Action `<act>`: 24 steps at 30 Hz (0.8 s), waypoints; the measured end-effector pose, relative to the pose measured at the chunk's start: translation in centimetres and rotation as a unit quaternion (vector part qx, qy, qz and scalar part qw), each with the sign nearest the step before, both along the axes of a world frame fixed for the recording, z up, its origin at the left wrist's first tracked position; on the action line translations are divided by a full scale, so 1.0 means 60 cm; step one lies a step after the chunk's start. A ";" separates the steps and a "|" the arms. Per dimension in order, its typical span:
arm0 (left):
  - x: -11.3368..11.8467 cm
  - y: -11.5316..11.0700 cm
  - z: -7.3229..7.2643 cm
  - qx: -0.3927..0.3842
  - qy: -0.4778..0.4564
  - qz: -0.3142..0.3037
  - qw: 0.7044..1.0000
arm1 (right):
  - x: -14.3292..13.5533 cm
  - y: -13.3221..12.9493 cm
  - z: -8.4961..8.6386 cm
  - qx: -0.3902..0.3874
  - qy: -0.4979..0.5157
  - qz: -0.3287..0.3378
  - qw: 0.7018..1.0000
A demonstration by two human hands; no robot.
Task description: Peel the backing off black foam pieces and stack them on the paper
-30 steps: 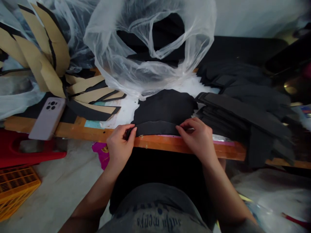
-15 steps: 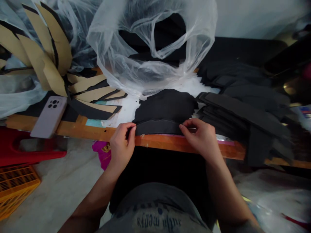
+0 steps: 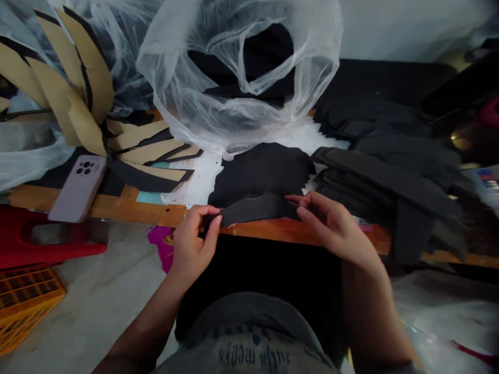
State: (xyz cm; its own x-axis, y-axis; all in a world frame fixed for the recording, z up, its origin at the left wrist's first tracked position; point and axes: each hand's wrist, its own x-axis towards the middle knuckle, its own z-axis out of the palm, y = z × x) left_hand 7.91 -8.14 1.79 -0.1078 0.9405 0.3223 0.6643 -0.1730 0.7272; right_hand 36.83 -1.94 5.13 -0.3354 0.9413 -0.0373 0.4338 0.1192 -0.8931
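A curved strip of dark grey sheet material (image 3: pixel 253 209) spans the gap between my hands at the bench's front edge. My left hand (image 3: pixel 197 231) pinches its left end between thumb and fingers. At the other end, my right hand (image 3: pixel 325 218) grips the strip with thumb and fingertips. Just behind it lies a black piece with a jagged outline (image 3: pixel 263 169), on white paper (image 3: pixel 202 174). To the right of my right hand is a pile of similar dark strips (image 3: pixel 362 176).
Clear plastic bags (image 3: pixel 241 119) stand at the back. Tan-and-black curved pieces (image 3: pixel 91 78) fan out at the left, beside a pale phone (image 3: pixel 79 187) on the wooden bench edge (image 3: pixel 156 210). Below left are a red stool (image 3: pixel 50 244) and a yellow crate (image 3: pixel 27 306).
The strip has come toward me and lifted slightly off the jagged black piece, bowing a little. My right hand has shifted right, while my left hand has dropped a little lower.
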 end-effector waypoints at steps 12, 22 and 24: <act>0.017 -0.030 0.022 0.078 0.012 -0.003 0.997 | -0.001 -0.002 0.020 0.003 0.045 0.062 0.997; -0.003 -0.026 -0.015 0.022 -0.010 -0.008 1.000 | 0.008 -0.003 0.037 -0.054 0.048 0.288 0.955; -0.001 -0.032 -0.014 0.098 0.063 -0.015 0.993 | 0.008 -0.002 0.038 -0.050 0.032 0.314 0.947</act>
